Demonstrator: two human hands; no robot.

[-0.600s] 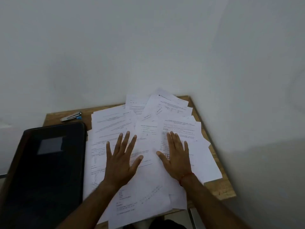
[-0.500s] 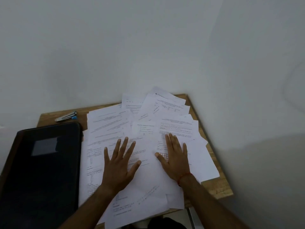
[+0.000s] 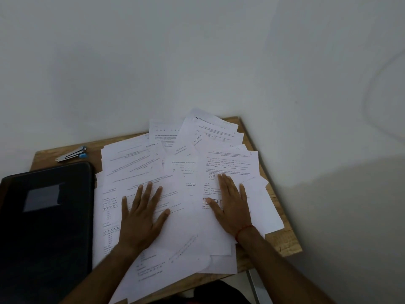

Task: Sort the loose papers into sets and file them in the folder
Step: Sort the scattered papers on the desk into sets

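Note:
Several loose white printed papers [image 3: 175,154] lie fanned and overlapping over most of the wooden table [image 3: 282,240]. My left hand [image 3: 142,218] rests flat on the sheets left of centre, fingers spread, gripping nothing. My right hand [image 3: 231,205] lies flat on the sheets to the right, fingers together and thumb out, with a red thread at the wrist. A black folder [image 3: 46,227] lies closed on the table's left side, a grey label patch on its cover.
A small metal stapler with a blue tip [image 3: 71,154] lies at the table's back left corner. White walls stand close behind and to the right. A few sheets hang over the table's front edge. A metal table leg [image 3: 255,286] shows below.
Both hands lie flat on the papers as before; the right hand's fingers have drawn closer together. The view has shifted slightly.

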